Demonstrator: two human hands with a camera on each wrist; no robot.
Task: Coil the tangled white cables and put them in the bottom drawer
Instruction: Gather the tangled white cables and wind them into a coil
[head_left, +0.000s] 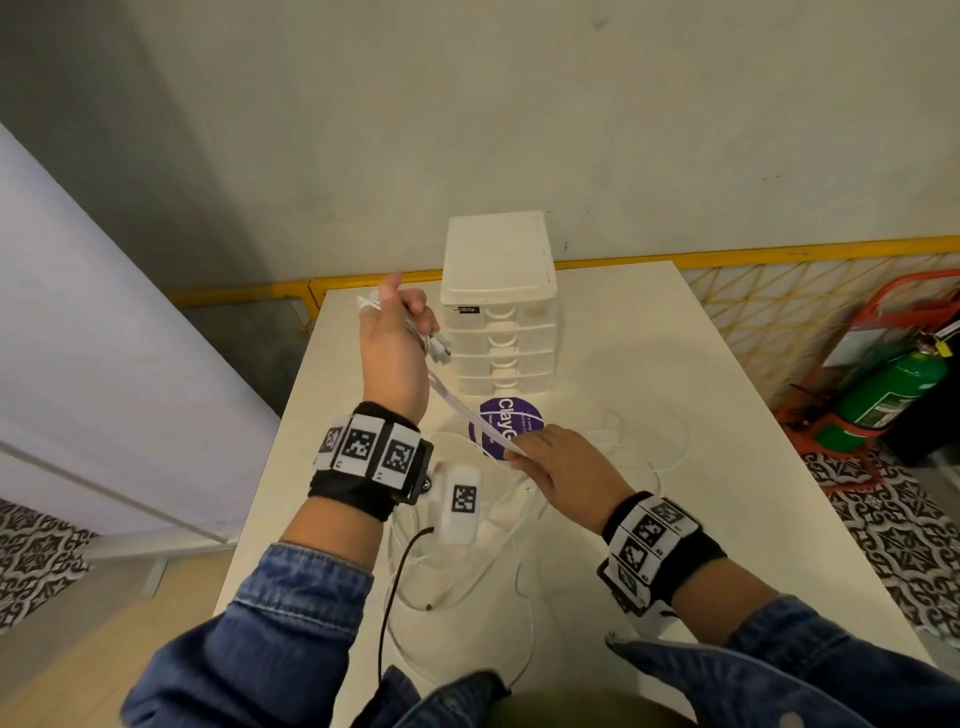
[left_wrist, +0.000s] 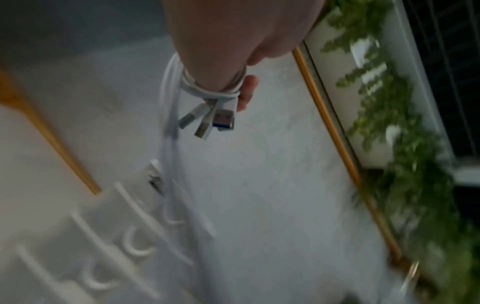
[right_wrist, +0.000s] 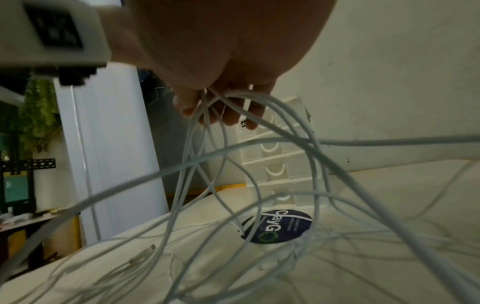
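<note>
The left hand (head_left: 393, 345) is gripping a white cables (left_wrist: 207, 90) bundle looped around it, USB plugs (left_wrist: 207, 121) dangling. The right hand (head_left: 563, 475) is pinching the taut strands lower down, loose loops trailing over the desk (head_left: 675, 364). The drawer unit (head_left: 501, 306) is standing behind, its bottom drawer (head_left: 501, 385) closed.

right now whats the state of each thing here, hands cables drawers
left hand: raised, cable turns wrapped round it, plugs dangling
right hand: pinching the cable strands
white cables: taut between the hands, the rest loose and tangled on the table
drawer unit: upright, all drawers closed
purple sticker: flat on the table
</note>
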